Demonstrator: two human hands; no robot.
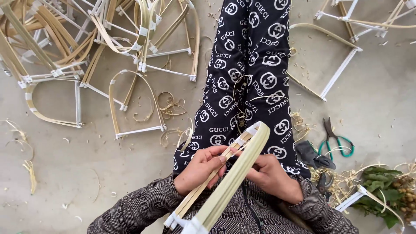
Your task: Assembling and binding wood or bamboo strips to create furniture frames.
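Green-handled pliers (pixel 337 143), leafy sprig (pixel 383 190), heaped bent bamboo frames (pixel 78 52) on shaving-strewn floor (pixel 86 164).

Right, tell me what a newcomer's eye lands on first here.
First, the bent bamboo frame at centre bottom, held over the lap by the left hand and the right hand. Next, the heap of finished arched frames strewn on the floor at upper left. Then the green-handled pliers on the floor at right, with leafy green sprigs in the lower right corner.
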